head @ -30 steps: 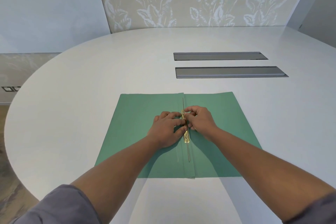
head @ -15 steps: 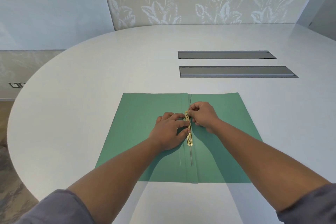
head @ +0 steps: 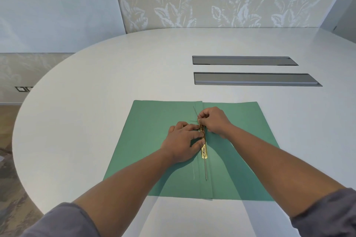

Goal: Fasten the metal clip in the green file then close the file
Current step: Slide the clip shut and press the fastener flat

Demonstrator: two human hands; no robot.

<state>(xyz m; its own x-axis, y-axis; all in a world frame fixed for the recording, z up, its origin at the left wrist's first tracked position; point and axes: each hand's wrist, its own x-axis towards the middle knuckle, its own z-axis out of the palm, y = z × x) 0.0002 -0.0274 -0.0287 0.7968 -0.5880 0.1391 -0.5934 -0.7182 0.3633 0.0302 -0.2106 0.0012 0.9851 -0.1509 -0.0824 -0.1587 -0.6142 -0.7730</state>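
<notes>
A green file [head: 154, 140] lies open and flat on the white table [head: 96, 102]. Along its spine runs a brass metal clip [head: 203, 152], with a thin prong lying flat toward me and another prong sticking up near the far end. My left hand [head: 183, 142] rests flat on the left leaf, fingertips pressing the clip bar. My right hand [head: 213, 121] pinches the raised far prong just beyond the bar's far end. The bar's far end is hidden under my fingers.
Two long grey recessed slots [head: 244, 60] [head: 256, 79] sit in the table beyond the file, to the right. The table's rounded edge curves away on the left. A leaf-patterned wall stands behind.
My right hand has moved a little toward the far end of the clip, and the far prong now stands up from the spine. My left hand stays pressed on the bar.
</notes>
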